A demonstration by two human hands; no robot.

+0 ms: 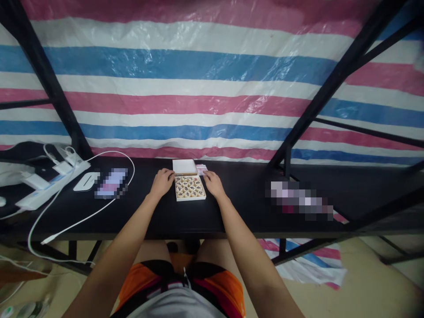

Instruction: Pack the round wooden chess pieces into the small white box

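On the black table (247, 185), framing the open box (191, 199) of round pieces (190, 187) with left hand (163, 182) and right hand (214, 184), set apart | can't tell whether gripping | looks light, stiff; likely spills if tipped | best held level by both sides

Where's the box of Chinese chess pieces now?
The box sits near the middle of the head view, on the black tabletop, between the left hand and right hand, on the near side of the white lid.
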